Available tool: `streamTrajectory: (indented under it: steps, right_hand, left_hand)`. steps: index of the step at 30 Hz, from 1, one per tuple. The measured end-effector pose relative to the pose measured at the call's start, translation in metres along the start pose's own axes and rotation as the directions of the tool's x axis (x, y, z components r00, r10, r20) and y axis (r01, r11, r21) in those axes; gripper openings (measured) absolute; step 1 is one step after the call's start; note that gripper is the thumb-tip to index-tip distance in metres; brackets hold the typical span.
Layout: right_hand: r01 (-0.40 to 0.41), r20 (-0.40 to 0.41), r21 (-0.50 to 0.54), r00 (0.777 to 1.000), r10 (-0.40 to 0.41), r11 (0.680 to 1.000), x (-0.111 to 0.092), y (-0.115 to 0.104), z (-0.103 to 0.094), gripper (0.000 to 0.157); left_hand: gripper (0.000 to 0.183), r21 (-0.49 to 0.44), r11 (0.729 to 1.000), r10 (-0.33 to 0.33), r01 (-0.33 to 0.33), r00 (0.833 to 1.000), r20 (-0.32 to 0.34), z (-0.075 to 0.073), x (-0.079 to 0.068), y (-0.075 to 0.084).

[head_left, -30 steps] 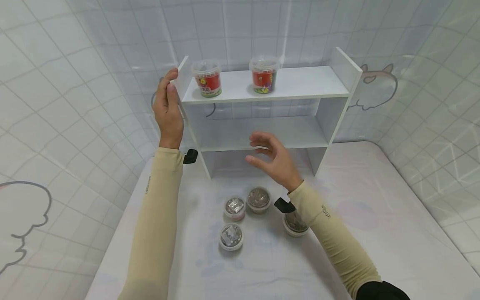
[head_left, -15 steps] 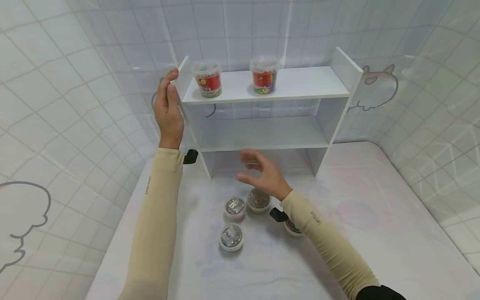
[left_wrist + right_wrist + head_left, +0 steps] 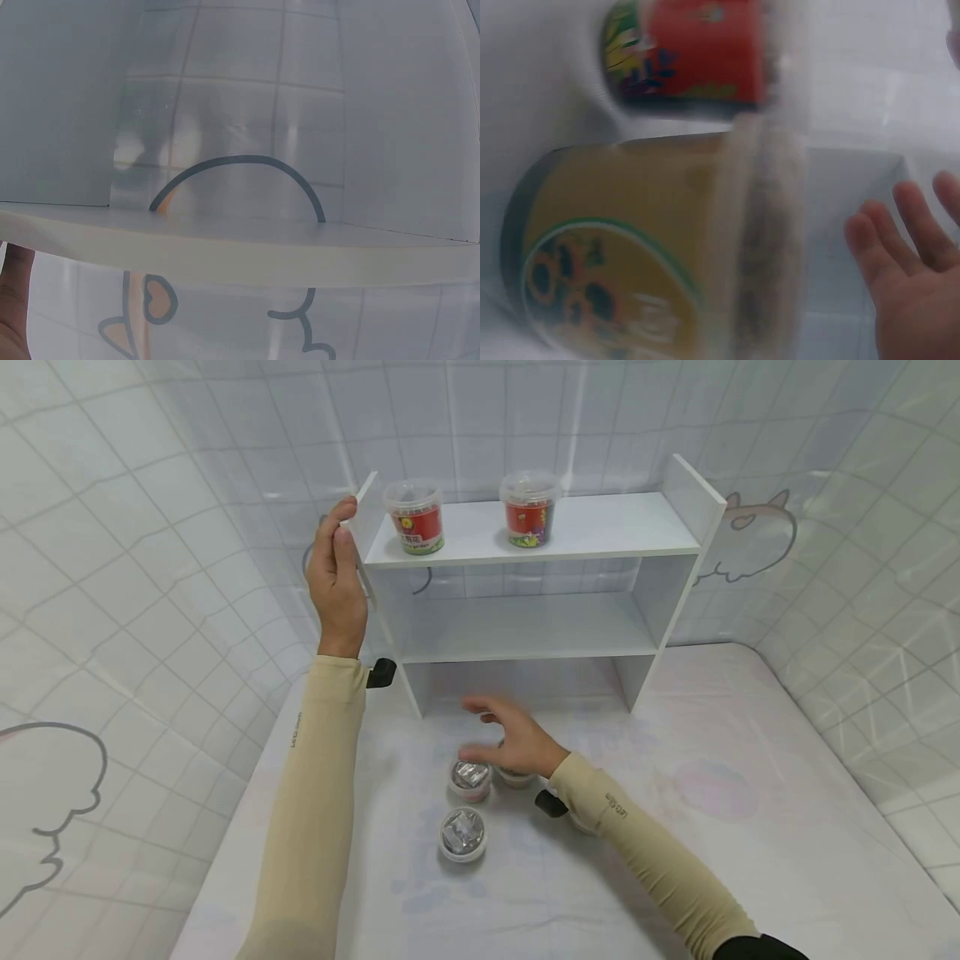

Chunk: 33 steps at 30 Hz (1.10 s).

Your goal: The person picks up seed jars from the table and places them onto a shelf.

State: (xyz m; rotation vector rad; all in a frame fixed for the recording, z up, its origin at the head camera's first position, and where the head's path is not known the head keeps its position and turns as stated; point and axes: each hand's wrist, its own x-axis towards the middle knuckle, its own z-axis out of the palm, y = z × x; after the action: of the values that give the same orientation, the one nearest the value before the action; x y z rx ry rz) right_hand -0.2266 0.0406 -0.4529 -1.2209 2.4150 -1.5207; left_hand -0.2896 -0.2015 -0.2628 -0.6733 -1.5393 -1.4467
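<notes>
My left hand [image 3: 336,581] rests with straight fingers against the left side panel of a white shelf unit [image 3: 615,522]. My right hand [image 3: 517,739], fingers spread and thumb apart, hovers over several lidded plastic tubs on the table, holding nothing. Below its thumb sits a small tub [image 3: 471,785] with a silvery top; another tub [image 3: 516,779] is partly covered by the hand. Nearer me stands a third tub [image 3: 462,835]. In the right wrist view, a tub with a yellow sunflower label [image 3: 615,247] and one with a red label [image 3: 705,52] appear close up, blurred.
Two clear tubs with red labels, a left one [image 3: 417,531] and a right one [image 3: 529,522], stand on the top shelf. One more tub [image 3: 582,827] is mostly hidden under my right forearm. White tile-patterned sheeting [image 3: 150,568] surrounds the table [image 3: 750,860].
My right hand has come down and to the left, from in front of the middle shelf to over the tubs. My left hand stays put.
</notes>
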Motion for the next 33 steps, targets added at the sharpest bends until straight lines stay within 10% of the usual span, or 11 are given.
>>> streamTrajectory:
  steps: [33]
  right_hand:
    - [-0.002, 0.307, -0.388, 0.943, 0.131, 0.922, -0.005, 0.007, 0.018, 0.090]
  left_hand:
    - [0.031, -0.018, 1.000, 0.001, -0.001, 1.000, -0.009, 0.001, 0.000, -0.003]
